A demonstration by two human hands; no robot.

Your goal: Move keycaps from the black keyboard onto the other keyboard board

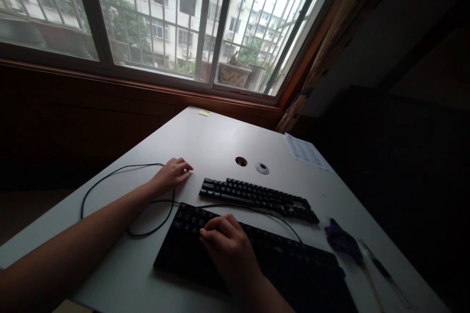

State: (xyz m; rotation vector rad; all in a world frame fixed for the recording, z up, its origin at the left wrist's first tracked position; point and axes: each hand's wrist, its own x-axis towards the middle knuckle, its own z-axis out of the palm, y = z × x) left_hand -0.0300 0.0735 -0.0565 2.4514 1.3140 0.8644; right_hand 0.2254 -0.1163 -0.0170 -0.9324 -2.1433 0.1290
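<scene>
A black keyboard (191, 252) lies at the near side of the white desk, its upper part bearing rows of keys and its lower part looking plain and dark. Over its left portion is my right hand (231, 242), thumb and forefinger pinched together; whatever is between the tips is too small or hidden to name. My left hand (174, 173) rests on the desk beyond the keyboard's left end, fingers loosely stretched and apart, holding nothing visible. Just past the keyboard, rows of black keycaps (253, 195) sit close together in a keyboard-like layout. A thin black cable (106, 176) loops around my left forearm.
A purple cloth-like item (343, 239) and a slim dark-handled tool (380, 264) lie at the right. Farther back are a round desk hole (241, 161), a grey ring-shaped cover (262, 168), a printed sheet (306, 151) and a yellow slip (204, 113). A barred window stands beyond.
</scene>
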